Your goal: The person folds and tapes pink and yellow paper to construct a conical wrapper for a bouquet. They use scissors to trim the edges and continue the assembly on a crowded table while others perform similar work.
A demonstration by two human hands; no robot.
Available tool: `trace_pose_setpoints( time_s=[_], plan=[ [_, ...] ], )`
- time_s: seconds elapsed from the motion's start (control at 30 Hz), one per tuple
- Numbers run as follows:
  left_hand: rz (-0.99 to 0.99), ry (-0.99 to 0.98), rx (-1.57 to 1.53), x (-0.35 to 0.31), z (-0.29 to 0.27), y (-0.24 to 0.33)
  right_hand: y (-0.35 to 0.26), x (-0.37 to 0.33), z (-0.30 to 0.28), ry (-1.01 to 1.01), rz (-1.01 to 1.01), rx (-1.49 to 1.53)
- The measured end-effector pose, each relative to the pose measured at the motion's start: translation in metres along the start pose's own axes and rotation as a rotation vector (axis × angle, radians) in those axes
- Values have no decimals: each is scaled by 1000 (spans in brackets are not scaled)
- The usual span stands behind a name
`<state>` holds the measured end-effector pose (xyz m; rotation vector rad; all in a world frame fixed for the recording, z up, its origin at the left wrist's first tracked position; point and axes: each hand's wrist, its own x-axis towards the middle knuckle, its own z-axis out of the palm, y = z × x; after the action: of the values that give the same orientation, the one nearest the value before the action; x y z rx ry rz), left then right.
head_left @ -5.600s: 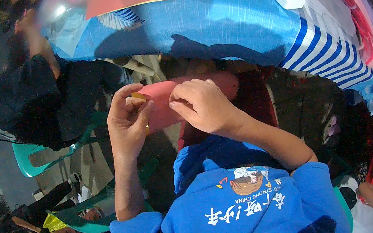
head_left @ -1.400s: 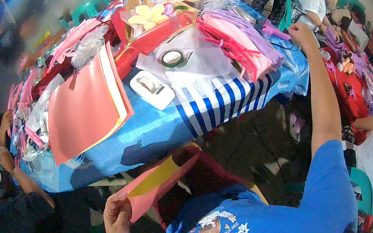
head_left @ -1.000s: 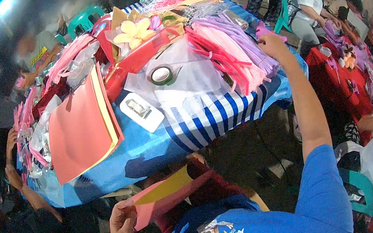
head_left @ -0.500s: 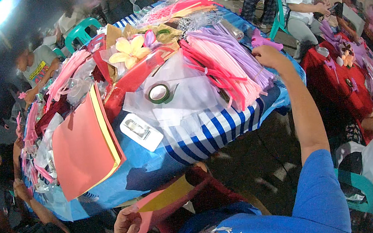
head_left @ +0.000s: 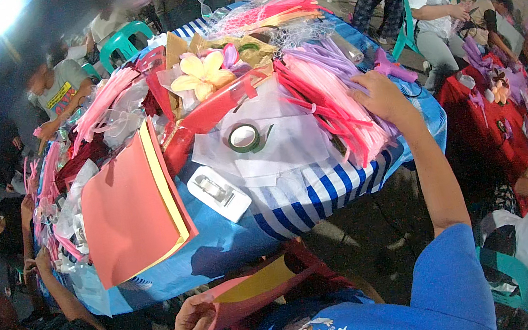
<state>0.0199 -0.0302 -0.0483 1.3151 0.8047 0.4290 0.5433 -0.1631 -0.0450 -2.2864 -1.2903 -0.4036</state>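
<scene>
My left hand (head_left: 195,326) pinches folded pinkish-red and yellow paper (head_left: 261,287), held low in front of me off the table's edge. Out over the right side of the table, my right hand (head_left: 379,98) touches or hovers just above a bundle of purple pipe cleaners (head_left: 345,69). Its fingers look loosely extended, though their tips are hard to make out. Pink pipe cleaners (head_left: 328,92) lie left of this hand. Just beyond it rests a purple tool shaped like a glue gun (head_left: 393,67).
Red and yellow paper sheets (head_left: 132,210) lie at the table's left front. Beside them are a white plastic device (head_left: 219,193) and a green tape roll (head_left: 243,137) on translucent sheets. Behind sits a cream artificial flower (head_left: 201,76). Other people work on both sides.
My right hand has shifted from beside the purple tool to the purple pipe cleaners, left and nearer. My left hand keeps hold of the paper. The whole view has shifted slightly.
</scene>
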Motion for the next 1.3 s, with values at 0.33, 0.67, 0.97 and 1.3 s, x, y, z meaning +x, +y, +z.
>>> trace_pose_setpoints(
  time_s=[0.33,0.67,0.97,1.3],
  plan=[
    [32,-13,25,11,-2,0,-8,-4,-9,-64,12,-157],
    [-17,-75,94,24,-16,-14,-89,-35,7,26,-12,-319],
    [-58,-25,3,34,19,-8,-97,-41,14,51,35,-271],
    [-47,-169,102,47,50,3,-96,-40,8,4,91,-272]
  ],
)
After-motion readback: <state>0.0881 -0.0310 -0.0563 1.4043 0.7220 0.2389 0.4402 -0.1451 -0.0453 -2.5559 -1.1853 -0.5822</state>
